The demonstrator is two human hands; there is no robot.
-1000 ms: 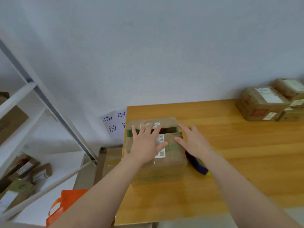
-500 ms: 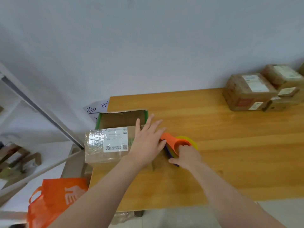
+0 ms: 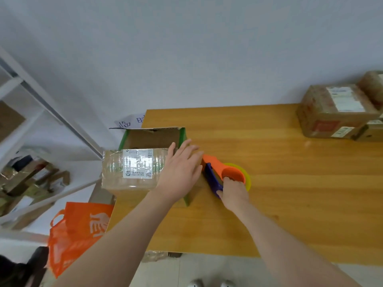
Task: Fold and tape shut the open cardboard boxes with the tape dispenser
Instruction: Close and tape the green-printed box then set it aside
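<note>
A brown cardboard box with a white label lies at the left end of the wooden table. Its near flap is folded down; the far flap with green edges stands up. My left hand presses flat on the folded flap's right part with straight fingers. Just right of the box lies the tape dispenser, orange and purple with a yellow-green tape roll. My right hand grips its purple handle at the near end.
Several taped boxes are stacked at the table's far right. A white shelf rack with boxes stands to the left, an orange bag on the floor below. A handwritten paper hangs on the wall behind the box.
My right hand left the box top and took hold of the tape dispenser beside it. The far flap sprang back up. My left hand stayed pressing on the near flap.
</note>
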